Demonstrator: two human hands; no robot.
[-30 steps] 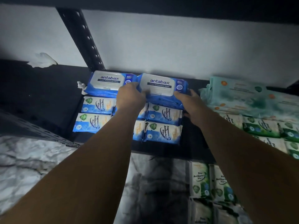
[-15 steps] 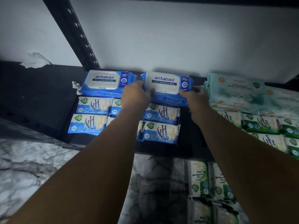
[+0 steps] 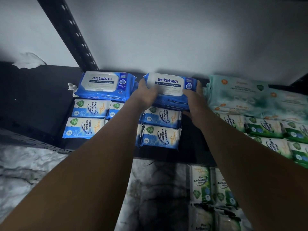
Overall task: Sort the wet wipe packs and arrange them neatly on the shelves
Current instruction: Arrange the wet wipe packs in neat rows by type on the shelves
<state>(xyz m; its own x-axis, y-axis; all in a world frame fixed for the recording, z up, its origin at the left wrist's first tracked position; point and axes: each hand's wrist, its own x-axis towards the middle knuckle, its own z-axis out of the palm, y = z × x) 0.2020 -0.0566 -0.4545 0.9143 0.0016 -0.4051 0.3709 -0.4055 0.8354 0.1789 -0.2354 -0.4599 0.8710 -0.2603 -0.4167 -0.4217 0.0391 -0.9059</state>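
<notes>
Left grip (image 3: 146, 95) curled on one end, right grip (image 3: 194, 100) on the other: the pack (image 3: 168, 80) sat between them at the back of the shelf (image 3: 33, 97), long axis running left-to-right, just beside its twin (image 3: 103, 84).

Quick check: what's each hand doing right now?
Left hand: grips the left end of the right Antabax pack.
Right hand: grips the same pack's right end.
</notes>
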